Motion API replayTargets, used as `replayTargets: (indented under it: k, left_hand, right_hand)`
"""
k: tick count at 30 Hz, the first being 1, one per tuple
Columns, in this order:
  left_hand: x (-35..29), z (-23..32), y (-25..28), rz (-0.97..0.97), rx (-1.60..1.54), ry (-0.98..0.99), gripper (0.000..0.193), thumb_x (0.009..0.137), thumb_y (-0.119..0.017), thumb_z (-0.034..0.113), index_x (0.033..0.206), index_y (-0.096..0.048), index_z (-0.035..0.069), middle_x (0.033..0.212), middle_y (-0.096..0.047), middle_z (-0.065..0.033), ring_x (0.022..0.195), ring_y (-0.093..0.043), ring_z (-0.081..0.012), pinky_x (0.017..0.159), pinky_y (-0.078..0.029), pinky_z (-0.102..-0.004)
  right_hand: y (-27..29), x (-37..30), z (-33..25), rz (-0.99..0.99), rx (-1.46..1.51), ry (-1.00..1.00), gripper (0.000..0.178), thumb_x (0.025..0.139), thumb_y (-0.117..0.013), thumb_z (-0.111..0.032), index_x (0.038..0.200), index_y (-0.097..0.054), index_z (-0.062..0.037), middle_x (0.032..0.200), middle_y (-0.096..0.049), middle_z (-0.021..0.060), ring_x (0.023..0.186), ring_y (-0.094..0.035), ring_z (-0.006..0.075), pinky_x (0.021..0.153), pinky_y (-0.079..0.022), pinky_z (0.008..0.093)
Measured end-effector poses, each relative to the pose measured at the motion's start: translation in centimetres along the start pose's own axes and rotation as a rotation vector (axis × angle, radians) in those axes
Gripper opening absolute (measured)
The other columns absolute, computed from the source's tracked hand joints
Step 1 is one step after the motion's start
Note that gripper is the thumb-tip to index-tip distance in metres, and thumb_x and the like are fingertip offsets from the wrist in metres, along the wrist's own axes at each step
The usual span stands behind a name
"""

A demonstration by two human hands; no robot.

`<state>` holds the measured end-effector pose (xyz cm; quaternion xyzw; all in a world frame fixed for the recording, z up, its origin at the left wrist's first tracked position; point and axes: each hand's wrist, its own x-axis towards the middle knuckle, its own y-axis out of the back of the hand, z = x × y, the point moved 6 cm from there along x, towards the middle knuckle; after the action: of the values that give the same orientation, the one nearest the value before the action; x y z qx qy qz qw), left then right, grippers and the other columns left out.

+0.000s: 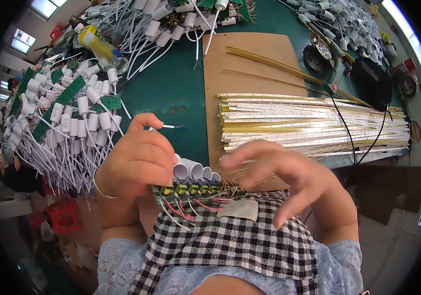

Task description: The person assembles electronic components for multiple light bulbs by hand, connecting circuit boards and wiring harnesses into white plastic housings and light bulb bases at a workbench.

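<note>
My left hand [136, 160] is closed around the left end of a green circuit board strip [190, 191] over my lap. Yellow-topped components line the board, and white plastic tubes [190, 169] stand along its far side. Red and white wires [181, 210] hang from its near edge. A white cable end [169, 127] with bared thin wires sticks out past my left fingers. To the right of the board, my right hand [289, 169] hovers with fingers spread, slightly blurred, and nothing shows in it. Thin reddish wires [232, 187] fan out at the board's right end.
A pile of similar boards with white tubes [72, 113] lies at left, another pile [176, 24] farther back. LED strips [308, 123] lie stacked at right on brown board [249, 49]. Beyond are a green-handled tool [338, 73], a black dish [316, 56] and a yellow bottle [100, 46].
</note>
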<state>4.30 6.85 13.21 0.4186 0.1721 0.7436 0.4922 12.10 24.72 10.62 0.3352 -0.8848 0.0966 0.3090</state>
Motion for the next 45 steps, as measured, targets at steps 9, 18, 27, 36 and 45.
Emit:
replayTargets:
  k: [9,18,27,36,45]
  left_hand:
    - [-0.4,-6.0,0.8,0.104,-0.321,0.188,0.031,0.062,-0.082,0.017,0.079,-0.056,0.013,0.077,-0.061,0.0006,0.075,-0.058,-0.0145,0.089,-0.034,-0.0362]
    - [0.4,-7.7,-0.6,0.028,-0.313,0.274,0.034,0.061,-0.081,0.016,0.085,-0.059,0.008,0.078,-0.053,0.0016,0.067,-0.046,-0.0122,0.059,-0.036,-0.0237]
    - [1.1,-8.3,-1.4,-0.007,-0.322,0.286,0.033,0.061,-0.08,0.01,0.086,-0.059,0.008,0.083,-0.054,0.0005,0.071,-0.048,-0.0123,0.062,-0.038,-0.0243]
    - [2.1,-8.1,-1.7,0.009,-0.267,0.365,0.032,0.062,-0.081,0.011,0.086,-0.06,0.008,0.079,-0.054,0.0004,0.073,-0.048,-0.0142,0.066,-0.038,-0.0254]
    - [2.6,-7.5,-2.3,-0.053,-0.167,0.388,0.03,0.067,-0.078,0.019,0.089,-0.059,0.009,0.079,-0.056,-0.0004,0.077,-0.049,-0.0175,0.07,-0.039,-0.0287]
  right_hand:
    - [-2.5,-3.7,9.3,0.202,0.269,-0.658,0.037,0.079,-0.072,-0.016,0.106,-0.049,-0.0055,0.087,-0.05,0.0018,0.076,-0.048,0.0097,0.066,-0.042,0.0228]
    - [-2.3,-2.5,5.7,0.22,-0.041,-0.764,0.029,0.081,-0.07,-0.018,0.092,-0.048,-0.0048,0.069,-0.047,0.0016,0.063,-0.042,0.01,0.057,-0.038,0.026]
    - [-2.3,-3.1,1.8,0.283,-0.373,-0.659,0.012,0.082,-0.061,-0.006,0.09,-0.052,-0.004,0.073,-0.057,0.0115,0.064,-0.058,0.0248,0.06,-0.046,0.0329]
    - [-0.9,-2.6,3.4,0.291,-0.23,-0.702,0.07,0.073,-0.076,-0.034,0.124,-0.041,-0.0009,0.109,-0.056,0.0143,0.09,-0.059,0.0244,0.077,-0.049,0.0343]
    - [0.0,-2.9,4.3,0.405,-0.561,-0.568,0.03,0.076,-0.071,-0.006,0.097,-0.05,-0.0005,0.106,-0.052,0.0111,0.089,-0.058,0.022,0.068,-0.051,0.0304]
